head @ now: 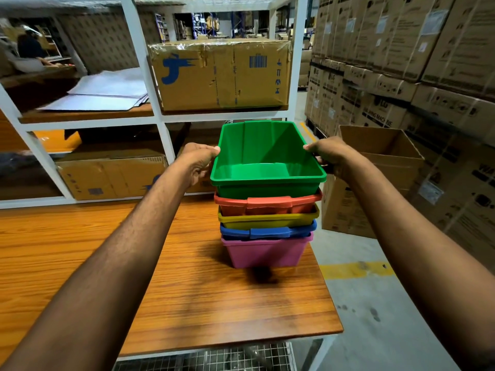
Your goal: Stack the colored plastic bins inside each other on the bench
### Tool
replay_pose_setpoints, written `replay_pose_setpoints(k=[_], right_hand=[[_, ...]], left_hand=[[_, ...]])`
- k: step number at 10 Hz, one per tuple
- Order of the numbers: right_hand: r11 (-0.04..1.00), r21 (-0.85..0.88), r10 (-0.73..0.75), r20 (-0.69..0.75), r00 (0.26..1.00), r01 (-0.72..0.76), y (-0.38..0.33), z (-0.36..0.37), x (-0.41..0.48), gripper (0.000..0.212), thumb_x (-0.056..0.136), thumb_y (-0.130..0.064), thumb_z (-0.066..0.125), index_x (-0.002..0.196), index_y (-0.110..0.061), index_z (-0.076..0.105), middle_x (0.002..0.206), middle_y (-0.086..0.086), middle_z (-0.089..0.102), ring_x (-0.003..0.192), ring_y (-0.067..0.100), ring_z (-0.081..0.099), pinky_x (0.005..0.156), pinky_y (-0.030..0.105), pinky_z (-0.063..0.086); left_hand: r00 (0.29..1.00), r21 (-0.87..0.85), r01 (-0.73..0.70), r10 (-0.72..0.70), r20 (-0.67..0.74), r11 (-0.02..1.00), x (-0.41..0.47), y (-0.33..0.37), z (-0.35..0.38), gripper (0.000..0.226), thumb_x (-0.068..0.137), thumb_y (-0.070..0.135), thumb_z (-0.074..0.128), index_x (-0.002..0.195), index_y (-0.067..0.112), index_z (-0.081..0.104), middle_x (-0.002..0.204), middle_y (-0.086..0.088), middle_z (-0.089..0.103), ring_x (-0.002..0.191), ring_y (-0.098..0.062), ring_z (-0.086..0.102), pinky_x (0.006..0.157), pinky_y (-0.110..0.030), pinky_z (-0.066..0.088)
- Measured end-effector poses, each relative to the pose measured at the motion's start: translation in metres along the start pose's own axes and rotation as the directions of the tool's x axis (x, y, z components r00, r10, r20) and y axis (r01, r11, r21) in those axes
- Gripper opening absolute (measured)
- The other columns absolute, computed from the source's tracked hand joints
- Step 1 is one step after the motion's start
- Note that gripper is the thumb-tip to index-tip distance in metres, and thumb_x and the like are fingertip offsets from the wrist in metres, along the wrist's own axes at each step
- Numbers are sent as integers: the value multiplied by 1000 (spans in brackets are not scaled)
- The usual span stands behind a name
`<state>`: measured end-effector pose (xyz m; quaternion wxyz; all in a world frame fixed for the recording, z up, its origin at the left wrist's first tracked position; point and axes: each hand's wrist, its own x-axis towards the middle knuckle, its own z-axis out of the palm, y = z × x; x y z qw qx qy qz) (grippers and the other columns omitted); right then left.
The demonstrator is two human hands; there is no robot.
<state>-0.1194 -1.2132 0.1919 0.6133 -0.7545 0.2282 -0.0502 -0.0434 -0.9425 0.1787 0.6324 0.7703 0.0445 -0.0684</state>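
A nested stack of plastic bins stands on the wooden bench (80, 250) near its right edge. A green bin (267, 153) sits on top, empty inside. Below it show the rims of a red bin (267, 204), a yellow bin (267, 219) and a blue bin (267, 232), with a pink bin (265, 251) at the bottom. My left hand (197, 162) grips the green bin's left rim. On the opposite rim, my right hand (328, 153) holds the same bin. The pink bin's base seems slightly off the bench, with a shadow beneath.
A white shelf frame (160, 121) stands behind the bench with taped cardboard boxes (222, 76) and white sheets (107, 89). An open cardboard box (375, 170) stands on the floor to the right. Stacked cartons (401, 62) fill the far right. A person sits at the far left.
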Motion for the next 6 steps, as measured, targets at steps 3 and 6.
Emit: replay_pose_setpoints(k=[3, 6], right_hand=[[946, -152, -314, -212, 925, 287, 5, -3, -6, 39, 93, -11, 71, 131, -12, 64, 126, 6, 65, 112, 18, 61, 88, 31, 55], [801, -391, -538, -138, 832, 453, 20, 21, -44, 34, 87, -15, 72, 120, -21, 73, 120, 1, 73, 110, 17, 68, 95, 43, 58]], left_hand=[[995, -79, -76, 70, -75, 994, -23, -11, -4, 25, 96, 13, 67, 120, 14, 68, 124, -8, 69, 113, -18, 64, 85, -31, 56], [976, -101, -190, 177, -123, 977, -51, -38, -10, 17, 93, 17, 70, 108, 23, 69, 115, -3, 72, 108, -17, 68, 85, -34, 58]])
